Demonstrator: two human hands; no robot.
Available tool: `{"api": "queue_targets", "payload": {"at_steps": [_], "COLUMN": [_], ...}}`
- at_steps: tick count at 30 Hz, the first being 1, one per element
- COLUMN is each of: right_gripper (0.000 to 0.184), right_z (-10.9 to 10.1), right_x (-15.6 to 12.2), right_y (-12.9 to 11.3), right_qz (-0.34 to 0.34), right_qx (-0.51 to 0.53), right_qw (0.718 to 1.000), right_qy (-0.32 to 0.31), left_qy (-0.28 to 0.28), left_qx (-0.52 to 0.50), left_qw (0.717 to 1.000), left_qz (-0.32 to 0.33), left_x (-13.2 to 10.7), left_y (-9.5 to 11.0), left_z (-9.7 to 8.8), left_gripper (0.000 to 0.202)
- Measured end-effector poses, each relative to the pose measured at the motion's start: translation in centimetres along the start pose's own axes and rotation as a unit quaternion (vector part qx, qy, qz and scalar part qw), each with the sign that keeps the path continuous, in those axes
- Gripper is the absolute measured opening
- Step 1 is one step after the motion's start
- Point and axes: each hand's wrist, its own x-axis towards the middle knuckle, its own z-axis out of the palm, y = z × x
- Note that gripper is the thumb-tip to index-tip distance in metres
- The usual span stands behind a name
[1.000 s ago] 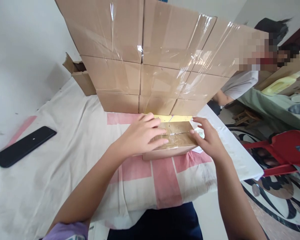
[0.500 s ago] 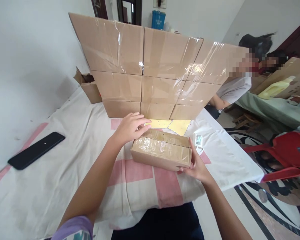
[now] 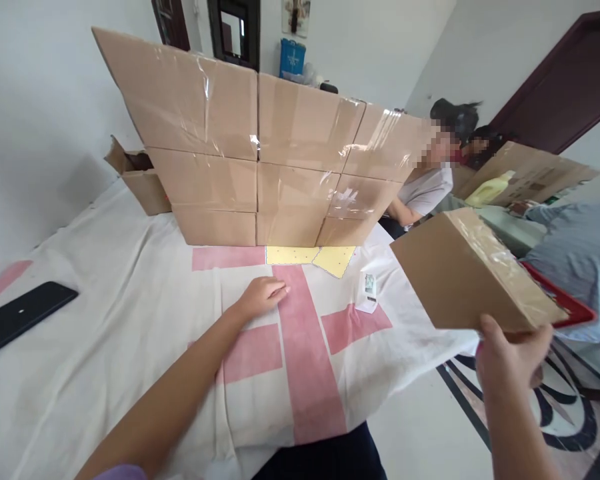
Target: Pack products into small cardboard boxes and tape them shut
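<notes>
My right hand grips the lower edge of a taped cardboard box, thumb on its plain side. The box is tilted in the air past the table's right side. My left hand rests on the tablecloth with its fingers curled together and nothing visible in them. Beyond it, two yellow sheets of paper lie at the foot of the stacked boxes. A small white item with a little screen lies on the cloth between my hands.
A wall of taped cardboard boxes stands along the far side. An open carton sits behind its left end. A black phone-like slab lies at left. People, a second table with a yellow bottle, and a red chair are at right.
The box has been lifted off the cloth and carried right by my right hand. My left hand has come away from it and now lies on the cloth. The view has shifted right.
</notes>
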Motion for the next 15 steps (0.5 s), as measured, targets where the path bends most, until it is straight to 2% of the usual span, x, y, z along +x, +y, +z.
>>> {"api": "queue_targets", "payload": {"at_steps": [2, 4, 6, 11, 15], "right_gripper": [0.100, 0.099, 0.100, 0.104, 0.104], "right_z": [3.7, 7.8, 11.5, 18.7, 22.0], "right_x": [3.6, 6.5, 8.5, 10.5, 10.8], "right_y": [2.0, 4.3, 6.3, 8.8, 10.0], "right_qz": [0.034, 0.065, 0.090, 0.106, 0.134], "right_qx": [0.012, -0.068, -0.148, -0.167, -0.183], "right_qw": [0.998, 0.991, 0.980, 0.976, 0.969], "right_qy": [0.060, 0.094, 0.098, 0.085, 0.098], "left_qy": [-0.036, -0.060, -0.071, -0.093, -0.104], "left_qx": [0.008, 0.019, 0.028, 0.029, 0.014], "left_qw": [0.999, 0.998, 0.997, 0.995, 0.994], "left_qz": [0.009, 0.010, 0.000, -0.014, -0.024], "left_x": [-0.1, 0.0, 0.1, 0.3, 0.5], "left_y": [-0.1, -0.2, -0.2, -0.4, -0.5], "left_z": [0.8, 0.9, 0.8, 0.6, 0.7], "left_gripper": [0.042, 0.040, 0.038, 0.036, 0.034]}}
